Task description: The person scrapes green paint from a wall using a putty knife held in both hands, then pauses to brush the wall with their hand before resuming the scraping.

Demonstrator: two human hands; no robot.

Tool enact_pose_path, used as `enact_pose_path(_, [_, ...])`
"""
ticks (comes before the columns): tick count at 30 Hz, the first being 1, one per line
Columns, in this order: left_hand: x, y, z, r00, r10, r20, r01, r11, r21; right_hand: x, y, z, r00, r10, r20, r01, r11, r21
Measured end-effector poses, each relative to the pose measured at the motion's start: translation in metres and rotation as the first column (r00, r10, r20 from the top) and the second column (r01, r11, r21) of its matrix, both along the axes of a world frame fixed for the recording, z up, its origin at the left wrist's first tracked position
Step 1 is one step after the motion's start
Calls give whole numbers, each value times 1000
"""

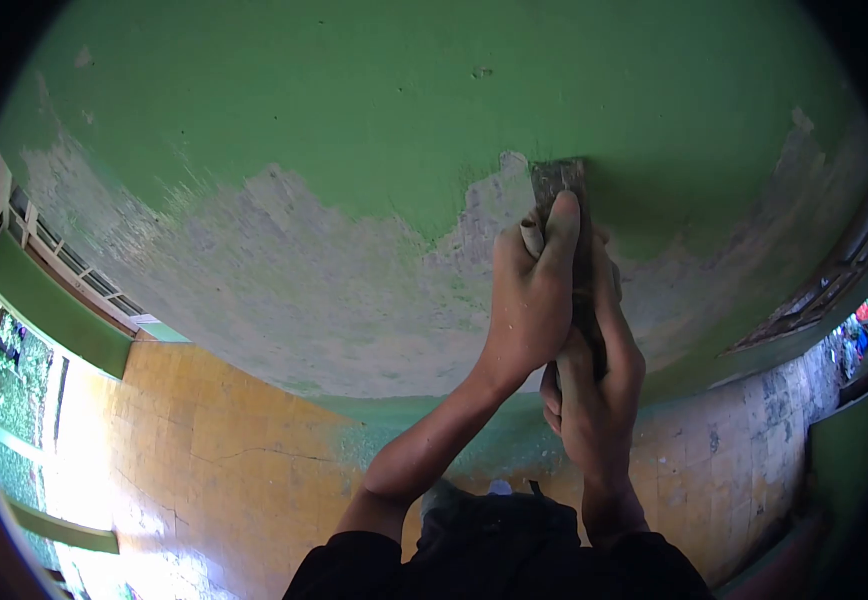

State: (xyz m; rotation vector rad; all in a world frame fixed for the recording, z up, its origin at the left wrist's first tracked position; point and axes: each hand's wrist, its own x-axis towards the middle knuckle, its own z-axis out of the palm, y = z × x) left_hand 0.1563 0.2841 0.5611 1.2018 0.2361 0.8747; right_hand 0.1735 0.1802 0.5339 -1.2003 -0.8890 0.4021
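A long, narrow, dark plastering trowel point(560, 175) is held upright against the green wall point(354, 100), its upper end flat near the paint. My left hand point(534, 300) is closed round its upper part, the thumb laid along the blade and a rounded handle end showing beside the fingers. Lower down, my right hand point(599, 400) is wrapped round the other end, with its fingers reaching up along the far side. Around and below the trowel, the wall has a broad greyish bare patch point(344, 270) with ragged edges where the green stops.
Yellow floor tiles point(224, 420) lie below, with greenish dust point(404, 445) along the foot of the wall. A louvred window point(74, 265) is at the left, beside a bright opening. Another window frame point(814, 290) sits at the right.
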Motion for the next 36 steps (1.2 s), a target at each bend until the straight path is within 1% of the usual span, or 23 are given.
enact_pose_path(1, [-1,0,-2,1000,-17,4,17,1000,-4,-1,1,2,1000,-25,6,25,1000,12])
enact_pose_path(3, [-4,1,-8,999,-52,8,52,999,-8,-5,2,-12,998,-56,32,54,997,61])
enact_pose_path(5, [0,1,-13,1000,10,-4,-9,1000,14,-3,6,-11,997,-52,56,48,995,84])
enact_pose_path(6, [1,-1,-15,999,38,-17,-38,999,17,-1,4,-8,998,-39,47,36,998,60])
enact_pose_path(8, [1,1,-5,1000,4,3,-4,1000,14,3,0,-2,999,-4,39,3,1000,21])
enact_pose_path(10, [-3,-1,-5,1000,-1,0,1,1000,-2,3,-4,1,999,44,19,-44,999,-19])
enact_pose_path(12, [-6,-2,-8,1000,14,-4,-14,1000,-5,-1,-5,-11,999,9,40,-8,1000,-14])
enact_pose_path(15, [4,6,-17,997,69,22,-70,996,49,6,-2,-3,998,54,42,-54,998,-10])
enact_pose_path(16, [4,7,-10,998,59,29,-61,996,60,9,-1,0,996,84,32,-84,996,-20])
enact_pose_path(18, [0,6,8,998,47,34,-49,996,72,6,2,1,998,48,50,-48,999,-12])
enact_pose_path(21, [-5,-1,-4,999,33,11,-33,999,-20,0,1,-8,998,4,58,-4,1000,9])
enact_pose_path(24, [2,3,-12,999,46,12,-46,999,6,2,-4,-2,999,21,29,-21,1000,-23])
enact_pose_path(25, [2,5,-6,999,28,20,-29,999,19,4,-5,2,999,39,18,-38,998,-41])
enact_pose_path(27, [-3,3,5,1000,-8,17,7,1000,20,2,-2,-1,999,49,8,-49,999,-17])
enact_pose_path(28, [-2,3,3,1000,5,15,-5,1000,25,3,1,-1,999,53,15,-53,999,8])
enact_pose_path(30, [-2,2,-8,1000,28,-4,-28,999,27,-3,-1,-7,1000,17,4,-17,1000,-2])
enact_pose_path(33, [6,9,-13,997,74,-5,-73,990,122,4,1,-3,999,44,8,-44,999,4])
enact_pose_path(34, [6,11,-4,998,64,1,-64,990,123,8,3,1,998,68,13,-68,998,6])
enact_pose_path(36, [2,11,18,999,48,3,-48,993,112,0,8,5,999,-26,37,24,997,72])
